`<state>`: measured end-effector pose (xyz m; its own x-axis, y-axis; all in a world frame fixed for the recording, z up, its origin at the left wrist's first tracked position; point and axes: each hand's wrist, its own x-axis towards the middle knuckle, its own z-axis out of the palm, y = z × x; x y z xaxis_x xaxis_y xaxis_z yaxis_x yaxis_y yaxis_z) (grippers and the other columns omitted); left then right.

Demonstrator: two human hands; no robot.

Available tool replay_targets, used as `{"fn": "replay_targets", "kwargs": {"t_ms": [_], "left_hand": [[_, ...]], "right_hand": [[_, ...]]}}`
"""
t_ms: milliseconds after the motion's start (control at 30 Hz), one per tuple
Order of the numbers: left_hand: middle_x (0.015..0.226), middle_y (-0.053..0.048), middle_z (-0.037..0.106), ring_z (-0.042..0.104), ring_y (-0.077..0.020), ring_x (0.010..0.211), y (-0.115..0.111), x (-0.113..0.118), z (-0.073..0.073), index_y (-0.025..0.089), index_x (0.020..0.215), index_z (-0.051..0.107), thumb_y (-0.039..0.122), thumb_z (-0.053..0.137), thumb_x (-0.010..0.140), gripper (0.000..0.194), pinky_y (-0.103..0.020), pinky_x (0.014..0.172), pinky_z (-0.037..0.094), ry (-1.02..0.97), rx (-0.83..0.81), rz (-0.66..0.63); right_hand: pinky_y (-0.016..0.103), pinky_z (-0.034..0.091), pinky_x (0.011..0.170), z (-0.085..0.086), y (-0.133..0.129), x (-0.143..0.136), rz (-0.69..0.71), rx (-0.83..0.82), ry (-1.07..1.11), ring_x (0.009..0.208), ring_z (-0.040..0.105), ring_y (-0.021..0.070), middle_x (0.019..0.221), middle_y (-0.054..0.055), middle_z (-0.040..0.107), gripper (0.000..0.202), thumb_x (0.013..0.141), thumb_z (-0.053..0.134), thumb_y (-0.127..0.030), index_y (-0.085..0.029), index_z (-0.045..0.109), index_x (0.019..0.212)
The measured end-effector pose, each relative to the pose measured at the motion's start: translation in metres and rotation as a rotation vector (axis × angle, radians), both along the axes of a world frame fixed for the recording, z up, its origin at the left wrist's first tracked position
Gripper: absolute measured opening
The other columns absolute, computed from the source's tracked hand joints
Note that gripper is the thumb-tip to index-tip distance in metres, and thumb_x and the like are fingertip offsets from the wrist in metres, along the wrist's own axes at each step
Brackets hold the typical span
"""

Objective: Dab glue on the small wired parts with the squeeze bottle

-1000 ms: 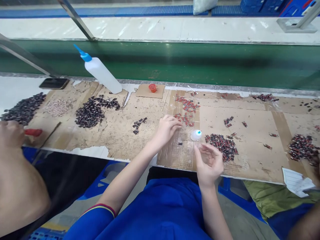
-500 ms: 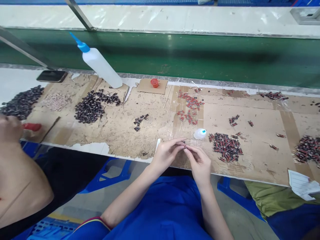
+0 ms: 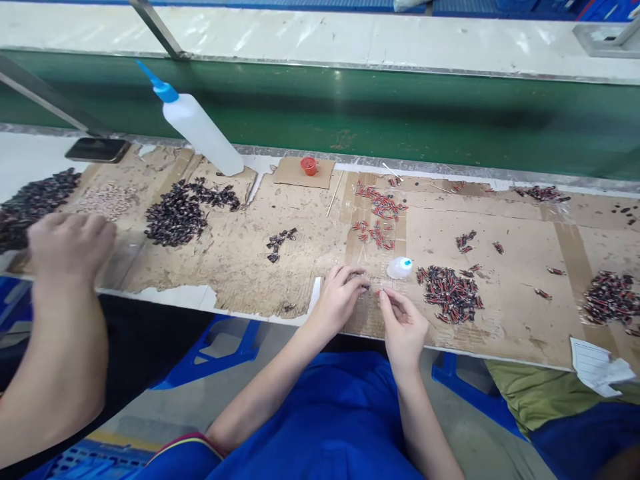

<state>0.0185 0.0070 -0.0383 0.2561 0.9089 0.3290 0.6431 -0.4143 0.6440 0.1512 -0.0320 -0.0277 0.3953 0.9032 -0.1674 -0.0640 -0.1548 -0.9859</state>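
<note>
My left hand [image 3: 340, 299] pinches a small dark part [image 3: 367, 287] at its fingertips, above the cardboard [image 3: 320, 243]. Close by on the right, my right hand [image 3: 405, 325] holds a small red piece [image 3: 379, 292] between thumb and finger. A narrow gap separates the two pieces. Just beyond my hands stands a small white squeeze bottle [image 3: 399, 268] with a blue tip. To the right of my right hand lies a pile of red-and-black parts [image 3: 450, 293]. Loose red pieces [image 3: 383, 203] are scattered farther back, and a few black parts [image 3: 280, 243] lie to the left.
A large white bottle [image 3: 203, 133] with a blue nozzle leans at the back. A red cup [image 3: 309, 166] sits on a cardboard square. At left, a co-worker's hand [image 3: 73, 243] is near piles of black parts [image 3: 175, 217]. A phone [image 3: 98, 150] lies behind them.
My hands have moved slightly apart, so the dark part and the red piece now show separately. The co-worker's hand at left has reached farther in over the table.
</note>
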Motion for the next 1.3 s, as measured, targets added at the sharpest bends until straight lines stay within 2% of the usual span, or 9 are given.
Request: {"fn": "replay_targets", "kwargs": {"t_ms": [167,400,667,800,967,1067,1200,1300], "left_hand": [[0.087,-0.005,0.073,0.066,-0.0187,0.084,-0.006,-0.003,0.016,0.020,0.093,0.067,0.015,0.055,0.091,0.013,-0.034,0.079,0.055,-0.144,-0.073,-0.102],[0.083,-0.004,0.075,0.069,-0.0164,0.076,-0.014,-0.004,0.029,0.020,0.091,0.070,0.023,0.057,0.092,0.014,-0.029,0.073,0.055,-0.284,-0.099,-0.103],[0.082,-0.005,0.076,0.069,-0.0164,0.075,-0.017,-0.005,0.034,0.020,0.086,0.072,0.025,0.060,0.090,0.013,-0.029,0.071,0.055,-0.375,-0.124,-0.090],[0.082,-0.005,0.077,0.069,-0.0166,0.075,-0.017,-0.006,0.038,0.021,0.086,0.073,0.025,0.063,0.088,0.012,-0.030,0.073,0.056,-0.420,-0.169,-0.102],[0.084,-0.005,0.078,0.071,-0.0189,0.080,-0.017,-0.007,0.047,0.021,0.085,0.076,0.026,0.070,0.083,0.009,-0.031,0.078,0.057,-0.519,-0.387,-0.086],[0.087,-0.007,0.078,0.072,-0.0203,0.084,-0.019,-0.005,0.049,0.019,0.087,0.077,0.024,0.071,0.080,0.011,-0.031,0.080,0.058,-0.593,-0.514,-0.045],[0.087,-0.007,0.078,0.072,-0.0202,0.084,-0.021,-0.003,0.050,0.018,0.086,0.077,0.021,0.070,0.078,0.011,-0.031,0.081,0.058,-0.629,-0.538,-0.016],[0.086,-0.006,0.078,0.072,-0.0203,0.083,-0.022,-0.002,0.052,0.018,0.085,0.077,0.019,0.069,0.077,0.011,-0.031,0.081,0.058,-0.607,-0.534,-0.010]], "right_hand": [[0.037,0.061,0.079,0.008,-0.001,-0.004,0.026,0.045,0.042,0.082,0.073,0.0222,0.090,0.010,0.077,0.024,0.074,0.073,-0.039,-0.016,0.072,0.083],[0.035,0.062,0.073,0.014,-0.003,-0.003,0.076,0.023,0.063,0.073,0.073,0.0207,0.080,0.007,0.077,0.022,0.071,0.075,-0.039,-0.017,0.073,0.077],[0.036,0.061,0.070,0.015,0.000,0.002,0.107,0.022,0.074,0.069,0.072,0.0210,0.073,0.005,0.076,0.021,0.066,0.079,-0.038,-0.019,0.075,0.072],[0.032,0.060,0.062,0.012,0.000,0.003,0.094,0.042,0.087,0.062,0.071,0.0186,0.069,0.005,0.076,0.019,0.064,0.080,-0.036,-0.019,0.075,0.073],[0.034,0.061,0.063,0.010,-0.002,0.001,0.023,0.109,0.045,0.063,0.071,0.0192,0.071,0.006,0.075,0.020,0.066,0.079,-0.037,-0.019,0.075,0.073],[0.034,0.060,0.065,0.013,-0.003,0.002,0.029,0.168,0.020,0.066,0.070,0.0194,0.071,0.005,0.075,0.014,0.068,0.077,-0.033,-0.020,0.075,0.072],[0.033,0.058,0.063,0.015,-0.004,0.004,0.059,0.242,-0.021,0.066,0.069,0.0180,0.071,0.004,0.074,0.005,0.071,0.075,-0.026,-0.021,0.075,0.073],[0.033,0.058,0.063,0.014,-0.005,0.006,0.074,0.240,-0.046,0.065,0.068,0.0180,0.070,0.004,0.074,0.006,0.072,0.074,-0.026,-0.021,0.076,0.073]]}}
